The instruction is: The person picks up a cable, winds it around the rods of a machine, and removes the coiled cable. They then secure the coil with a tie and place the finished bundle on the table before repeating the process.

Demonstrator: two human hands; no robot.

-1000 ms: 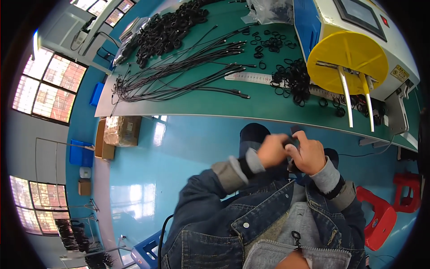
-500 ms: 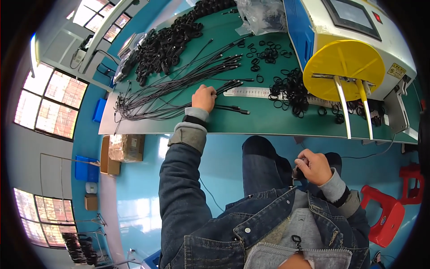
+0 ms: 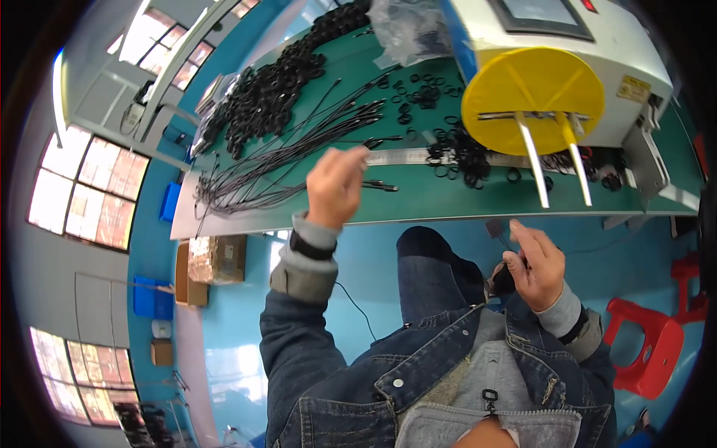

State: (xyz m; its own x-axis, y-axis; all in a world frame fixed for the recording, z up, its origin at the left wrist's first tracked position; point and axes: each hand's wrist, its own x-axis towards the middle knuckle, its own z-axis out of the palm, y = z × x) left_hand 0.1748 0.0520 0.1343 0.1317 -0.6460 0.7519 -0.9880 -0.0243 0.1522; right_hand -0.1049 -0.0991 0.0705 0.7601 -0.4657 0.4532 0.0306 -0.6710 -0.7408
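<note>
My left hand [image 3: 334,188] is raised over the front of the green table, above the bundle of black cables [image 3: 261,166]. Its fingers are bent and pressed together, a little smeared by motion; whether anything is in them is hidden. Right of it lie cable ends with dark plugs [image 3: 384,187]. My right hand [image 3: 538,267] hovers over my lap, off the table's front edge, fingers stretched and thumb apart, with nothing seen in it. A pile of small black rings [image 3: 469,160] lies beside a steel ruler [image 3: 407,157], right of my left hand.
A white machine with a yellow disc [image 3: 534,82] and two prongs stands at the right of the green table [image 3: 426,200]. Heaped black coils [image 3: 261,97] and a clear plastic bag [image 3: 411,33] lie at the back. A red stool [image 3: 646,347] stands at the right.
My left hand has lifted off the cables toward me. My right hand has opened from a curled pose and risen slightly. The whole view has shifted a little.
</note>
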